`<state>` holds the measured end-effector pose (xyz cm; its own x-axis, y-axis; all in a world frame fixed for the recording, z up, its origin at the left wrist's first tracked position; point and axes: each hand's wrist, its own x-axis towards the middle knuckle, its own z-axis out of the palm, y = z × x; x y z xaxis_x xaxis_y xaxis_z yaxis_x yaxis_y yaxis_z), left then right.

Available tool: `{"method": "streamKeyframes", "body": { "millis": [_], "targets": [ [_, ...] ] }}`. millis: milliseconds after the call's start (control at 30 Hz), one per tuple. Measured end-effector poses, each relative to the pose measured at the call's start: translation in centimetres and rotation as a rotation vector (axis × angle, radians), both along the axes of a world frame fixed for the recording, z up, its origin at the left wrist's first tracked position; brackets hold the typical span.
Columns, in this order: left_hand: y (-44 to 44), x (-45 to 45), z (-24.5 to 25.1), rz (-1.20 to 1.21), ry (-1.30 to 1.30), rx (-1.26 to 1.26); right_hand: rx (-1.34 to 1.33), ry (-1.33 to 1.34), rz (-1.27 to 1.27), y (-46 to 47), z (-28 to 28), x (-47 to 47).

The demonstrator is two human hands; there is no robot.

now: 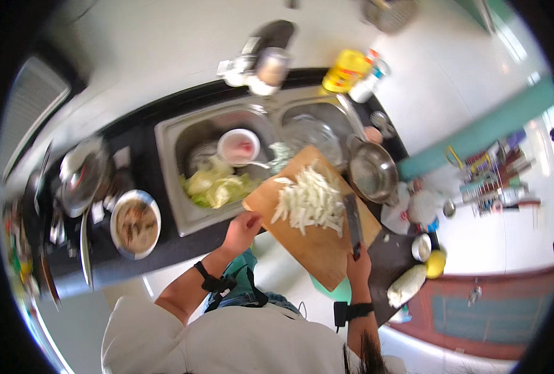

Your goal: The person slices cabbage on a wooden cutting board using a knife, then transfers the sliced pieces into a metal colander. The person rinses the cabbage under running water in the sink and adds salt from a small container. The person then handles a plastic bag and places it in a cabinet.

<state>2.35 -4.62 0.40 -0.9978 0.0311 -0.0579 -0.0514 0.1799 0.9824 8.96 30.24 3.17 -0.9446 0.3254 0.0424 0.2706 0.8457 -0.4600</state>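
A wooden cutting board [305,248] is tilted at the front edge of the sink, with a heap of pale vegetable strips [309,198] on it. My left hand [243,231] is at the board's left corner, fingers curled at its edge; how firmly they hold it is unclear. At the board's right side my right hand [359,266] is closed around the handle of a kitchen knife [353,219], whose blade lies over the board beside the strips. Whether that hand also grips the board is hidden.
Leafy greens [221,187] and a white bowl [238,147] are in the left sink basin [169,173]. A metal pot [373,172] stands right of the sink. A bowl of food [135,224] is on the left counter. A pale vegetable [407,286] lies near a yellow round object [436,264].
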Motion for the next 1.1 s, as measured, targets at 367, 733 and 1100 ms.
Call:
{"method": "streamKeyframes", "body": {
  "millis": [367, 733, 1100],
  "targets": [
    [-15.1, 29.3, -7.7, 0.744, -0.639, 0.471, 0.105, -0.027, 0.182, 4.5, -5.8, -1.4],
    [-37.7, 38.5, -17.5, 1.406, -0.364, 0.875, -0.008, 0.229, 0.677, -14.6, -3.0, 9.4],
    [-50.0, 35.3, -23.0, 1.163, -0.024, 1.444, -0.230, -0.692, 0.886, -40.7, -8.8, 26.6]
  ]
}}
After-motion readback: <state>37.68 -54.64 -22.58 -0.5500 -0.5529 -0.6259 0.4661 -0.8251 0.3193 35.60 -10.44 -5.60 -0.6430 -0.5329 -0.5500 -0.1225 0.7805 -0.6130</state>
